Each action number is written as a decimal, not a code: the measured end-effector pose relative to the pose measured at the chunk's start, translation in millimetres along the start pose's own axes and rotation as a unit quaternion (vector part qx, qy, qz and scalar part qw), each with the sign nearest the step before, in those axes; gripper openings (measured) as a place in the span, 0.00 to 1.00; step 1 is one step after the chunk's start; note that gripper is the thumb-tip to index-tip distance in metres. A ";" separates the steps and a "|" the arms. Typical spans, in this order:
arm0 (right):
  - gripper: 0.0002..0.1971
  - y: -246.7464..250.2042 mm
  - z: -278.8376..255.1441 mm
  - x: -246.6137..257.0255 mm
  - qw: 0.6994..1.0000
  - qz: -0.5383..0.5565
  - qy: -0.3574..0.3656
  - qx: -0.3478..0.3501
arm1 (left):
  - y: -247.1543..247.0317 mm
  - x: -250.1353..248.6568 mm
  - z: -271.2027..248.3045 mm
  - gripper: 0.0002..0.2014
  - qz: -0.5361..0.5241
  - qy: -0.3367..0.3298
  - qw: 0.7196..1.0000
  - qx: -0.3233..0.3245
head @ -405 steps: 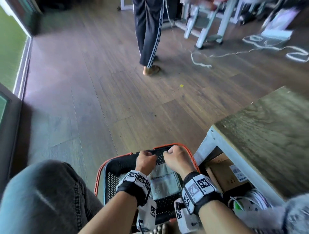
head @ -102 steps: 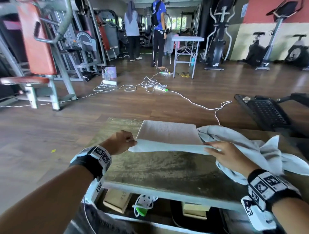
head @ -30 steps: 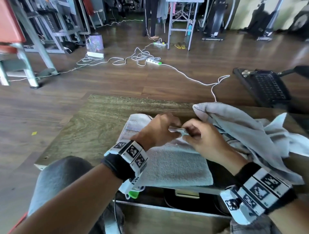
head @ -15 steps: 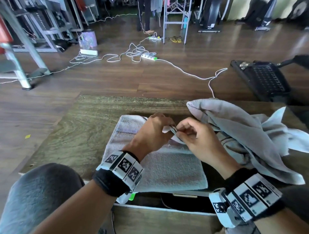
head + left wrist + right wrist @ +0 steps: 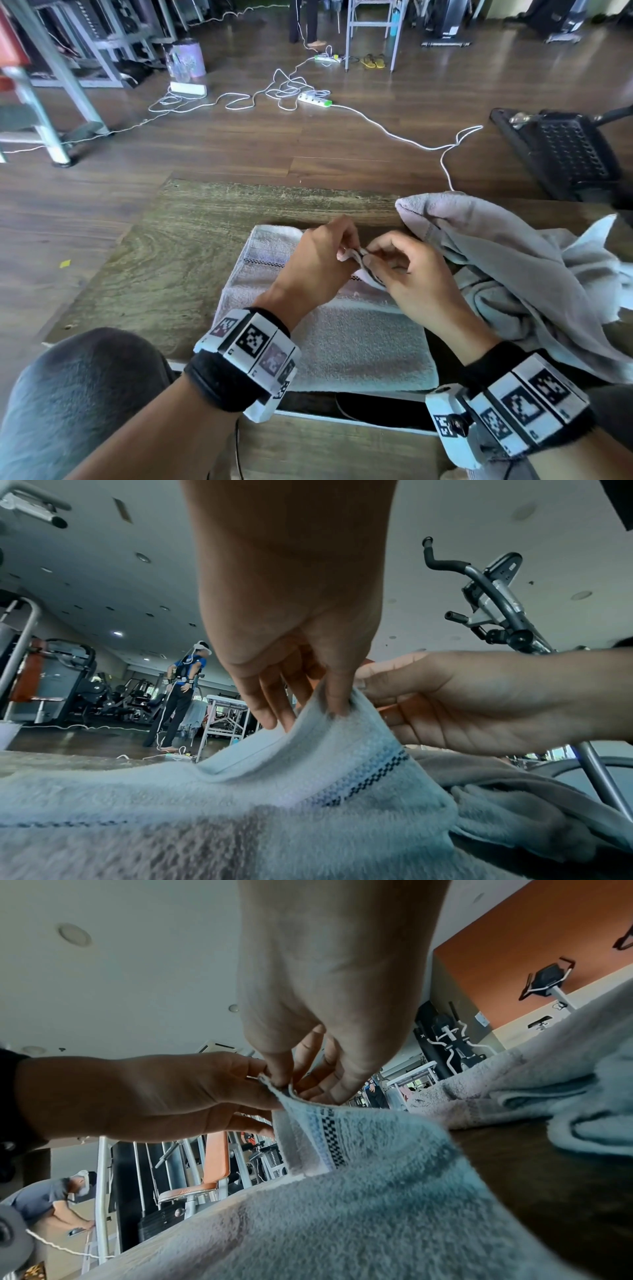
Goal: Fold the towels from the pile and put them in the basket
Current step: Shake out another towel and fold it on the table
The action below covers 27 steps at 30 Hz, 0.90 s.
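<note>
Both hands on one corner. My left hand [image 5: 317, 263] pinches the towel [image 5: 346, 339] corner between thumb and fingertips [image 5: 337, 702]; my right hand [image 5: 411, 274] pinches the same corner just beside it, thumb and forefinger pressed together on the hem. The towel lies mid-table [image 5: 178, 267], part-folded, near edge at 6 o'clock hanging just over the table lip, lifted corner at about 1 o'clock of its footprint. The pile [image 5: 513, 274] sits at 3 o'clock, touching or overlapping the towel's right side; can't tell which. Basket not in view. Handling, my read: terry cloth, light, fully limp, no stiffness, so it follows whatever point I hold and sags everywhere else. High friction, won't slip out of a pinch, but it drags on the rough wood and on the pile, so lifting beats sliding. Not fragile. Best hold is the hemmed edge by the checkered band [image 5: 330, 1137]: thicker, gives the fingers a ridge, keeps layers aligned. Looks like I'm separating or matching layers at this corner; the next fold probably wants one hand per corner, spread apart along the hem, to stop the middle bunching. Risk: snagging a pile towel along with it at 3 o'clock.
</note>
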State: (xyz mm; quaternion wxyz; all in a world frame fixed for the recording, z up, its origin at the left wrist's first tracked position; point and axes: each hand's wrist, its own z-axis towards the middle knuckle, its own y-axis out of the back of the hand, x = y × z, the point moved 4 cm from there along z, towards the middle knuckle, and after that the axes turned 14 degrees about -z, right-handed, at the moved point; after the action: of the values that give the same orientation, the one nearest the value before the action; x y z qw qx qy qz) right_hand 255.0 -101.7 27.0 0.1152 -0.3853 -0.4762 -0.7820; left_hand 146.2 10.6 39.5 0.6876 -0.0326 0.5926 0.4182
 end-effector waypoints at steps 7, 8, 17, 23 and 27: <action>0.02 3.5 -0.7 -6.3 0.999 0.029 -0.034 -0.031 | 14.6 -6.9 5.7 0.03 -0.064 0.057 0.996 0.030; 0.02 4.3 0.1 -9.1 0.997 0.040 -0.044 -0.039 | 16.8 -8.3 5.6 0.03 -0.064 0.060 0.995 0.037; 0.05 2.0 0.2 -9.8 0.994 0.080 -0.071 -0.024 | 20.6 -9.6 1.9 0.03 -0.058 0.057 0.996 0.028; 0.04 1.6 -1.8 -1.2 0.994 0.099 -0.054 -0.013 | 21.7 -7.3 3.6 0.02 -0.059 0.035 0.997 -0.018; 0.04 2.0 -2.3 -0.5 0.994 0.103 -0.044 -0.011 | 22.1 -8.8 4.1 0.02 -0.062 0.016 0.998 -0.025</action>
State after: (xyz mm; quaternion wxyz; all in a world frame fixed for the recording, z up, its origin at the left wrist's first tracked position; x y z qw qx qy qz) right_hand 255.3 -104.7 27.4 0.1694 -0.4674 -0.4297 -0.7538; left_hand 136.3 22.4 58.1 0.7014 -0.0935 0.5899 0.3890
